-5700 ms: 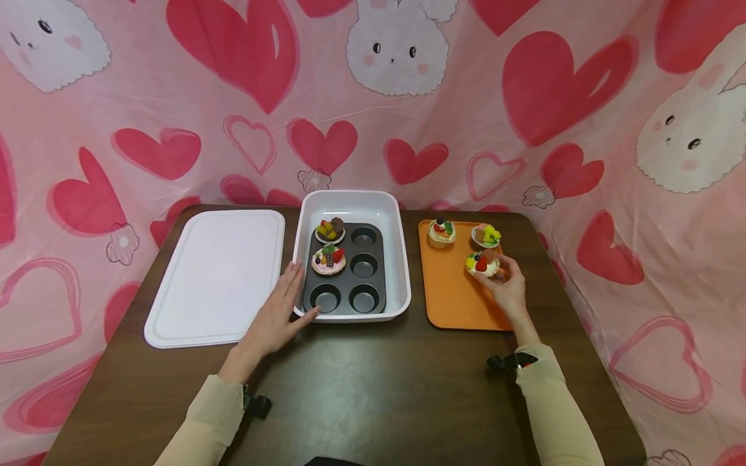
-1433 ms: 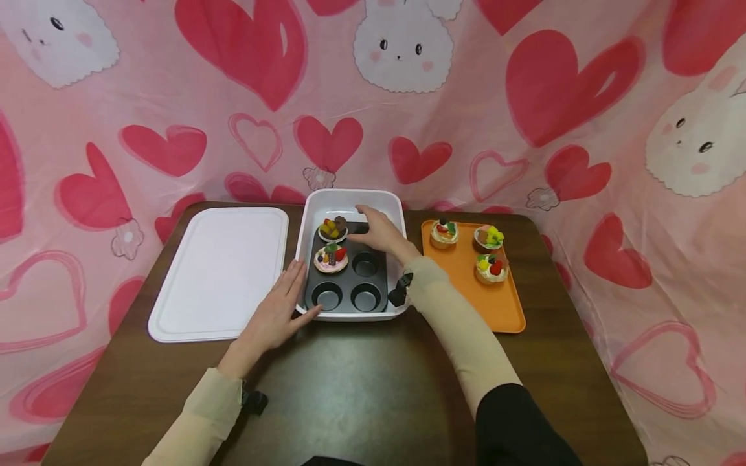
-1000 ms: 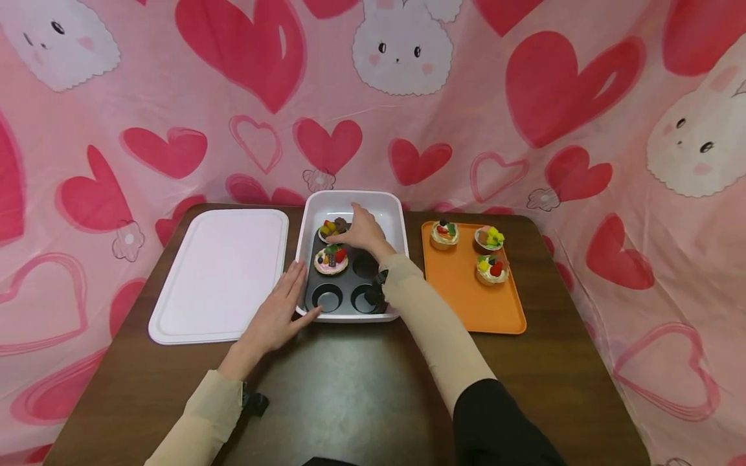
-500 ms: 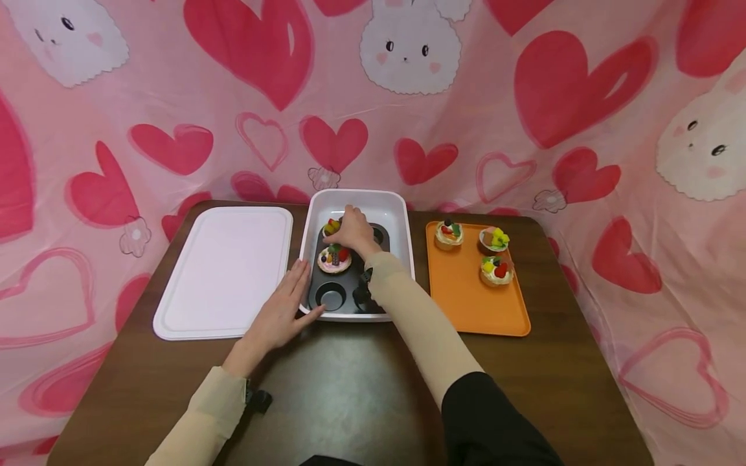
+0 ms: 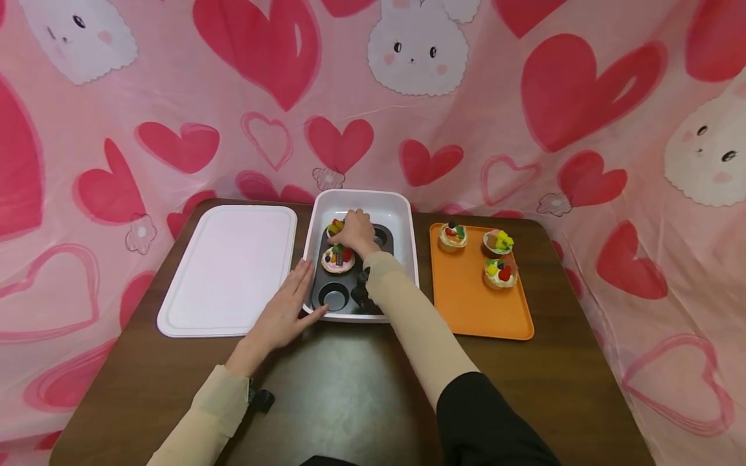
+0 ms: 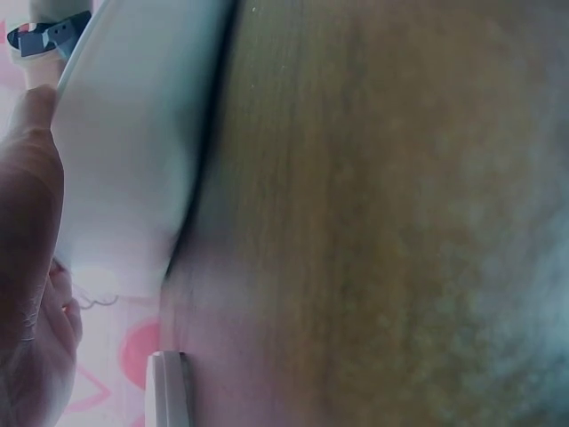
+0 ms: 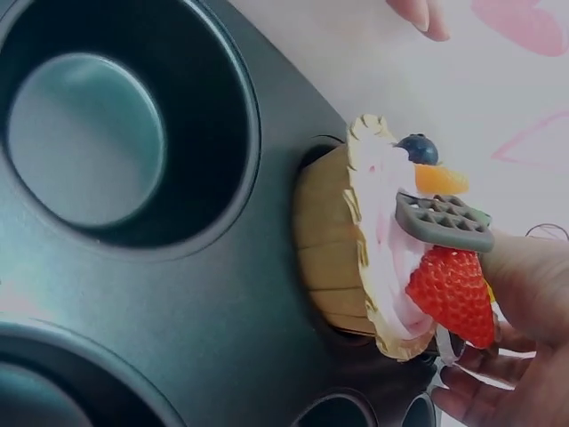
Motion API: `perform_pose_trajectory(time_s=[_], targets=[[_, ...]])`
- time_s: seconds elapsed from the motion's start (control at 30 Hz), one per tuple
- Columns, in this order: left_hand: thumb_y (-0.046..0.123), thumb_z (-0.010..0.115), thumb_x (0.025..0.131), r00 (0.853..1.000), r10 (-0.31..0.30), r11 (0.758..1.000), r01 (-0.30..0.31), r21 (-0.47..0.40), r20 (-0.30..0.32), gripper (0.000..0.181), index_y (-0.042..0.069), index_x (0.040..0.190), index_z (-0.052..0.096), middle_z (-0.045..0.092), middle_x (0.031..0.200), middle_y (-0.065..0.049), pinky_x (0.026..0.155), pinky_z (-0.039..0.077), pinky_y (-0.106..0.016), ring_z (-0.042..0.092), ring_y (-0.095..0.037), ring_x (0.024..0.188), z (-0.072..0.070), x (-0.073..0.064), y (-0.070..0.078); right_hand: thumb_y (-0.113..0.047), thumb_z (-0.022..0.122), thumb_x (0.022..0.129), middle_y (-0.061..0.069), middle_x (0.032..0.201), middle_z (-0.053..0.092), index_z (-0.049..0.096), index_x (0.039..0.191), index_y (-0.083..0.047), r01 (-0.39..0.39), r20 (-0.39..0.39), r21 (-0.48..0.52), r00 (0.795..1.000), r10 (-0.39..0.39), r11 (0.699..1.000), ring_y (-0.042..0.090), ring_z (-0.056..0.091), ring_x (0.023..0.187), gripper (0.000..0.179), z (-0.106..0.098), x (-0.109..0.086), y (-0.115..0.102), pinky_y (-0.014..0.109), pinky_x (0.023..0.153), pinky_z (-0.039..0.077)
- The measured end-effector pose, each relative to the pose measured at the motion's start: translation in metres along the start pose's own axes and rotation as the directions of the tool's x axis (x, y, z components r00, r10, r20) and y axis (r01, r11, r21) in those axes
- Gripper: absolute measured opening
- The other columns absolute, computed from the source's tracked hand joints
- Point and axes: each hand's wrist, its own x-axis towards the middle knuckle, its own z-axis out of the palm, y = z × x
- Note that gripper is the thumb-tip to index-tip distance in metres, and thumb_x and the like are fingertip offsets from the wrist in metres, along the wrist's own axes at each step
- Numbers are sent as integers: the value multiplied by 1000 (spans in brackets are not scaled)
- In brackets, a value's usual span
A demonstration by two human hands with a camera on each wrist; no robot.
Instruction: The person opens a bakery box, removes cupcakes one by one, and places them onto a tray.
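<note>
Beside the left wall of a white rectangular tub [image 5: 402, 217], my left hand [image 5: 283, 315] rests with straight fingers; its thumb lies along the front rim. A dark muffin tin [image 5: 335, 299] stands inside the tub. Over the tin's back left cup, my right hand [image 5: 357, 233] grips a fruit-topped cupcake [image 5: 335, 227], mostly covered by the fingers. Directly in front of it sits a pink-cream cupcake [image 7: 391, 249] with a strawberry, blueberry and waffle-like piece, seated in the middle left cup. In the right wrist view, the fingers [image 7: 480, 391] show partly behind that cupcake.
To the right, an orange tray [image 5: 460, 298] bears a cream cupcake [image 5: 452, 237], a yellow-topped cupcake [image 5: 498, 243] and a strawberry cupcake [image 5: 500, 274]. A white flat lid or tray [image 5: 233, 272] lies left of the tub. Everything stands on a brown table [image 5: 350, 388].
My right hand has left the strawberry cupcake on the orange tray, moved left into the tub and closed round the back left cupcake. The left hand stays at the tub.
</note>
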Motion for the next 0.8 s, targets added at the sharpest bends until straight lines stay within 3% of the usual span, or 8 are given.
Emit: perform_pose_trajectory(time_s=[0.13,0.27,0.33,0.53,0.6,0.8], targets=[[55,71,102,1000,6,1000,-6,-3,-12,101,1,174,24,16,186,-15,136,29,-59,19,-37,173,0,1,-1,-44,91,89,14,136,64,65,143,-3,-24,-21,-2,1000,24,1000,29,59,127,73,-1,-1,-1,48,113,59],[55,72,102,1000,9,1000,-9,-13,-20,102,1,174,24,18,186,-16,135,31,-60,19,-37,173,2,0,-2,-46,93,86,13,133,65,67,140,-3,-54,6,-1,999,54,999,29,59,125,74,5,10,2,49,112,58],[55,72,102,1000,11,1000,-12,-17,-17,102,1,174,24,18,186,-16,135,31,-61,18,-37,173,3,0,-3,-47,94,85,12,132,66,67,139,-5,-59,17,-3,998,60,998,28,61,123,74,15,24,9,48,110,58],[53,72,102,1000,16,1000,-17,-25,-13,101,0,174,24,16,186,-16,136,30,-61,18,-37,173,3,0,-1,-48,97,81,8,124,70,69,130,-9,-6,10,4,1000,6,1000,26,66,113,69,28,46,23,45,99,61],[52,72,102,1000,18,1000,-18,-23,-15,101,-1,173,24,16,186,-16,136,30,-61,18,-38,173,3,0,-1,-50,97,80,7,123,71,68,129,-9,16,-3,50,1000,-16,999,23,68,110,70,22,44,24,42,97,61],[53,72,102,1000,15,1000,-15,-17,-17,101,0,173,24,17,186,-15,137,27,-60,18,-37,173,2,-2,-2,-41,93,86,10,132,71,66,136,-6,98,-67,123,994,-90,988,25,69,119,67,-22,5,5,40,105,61]])
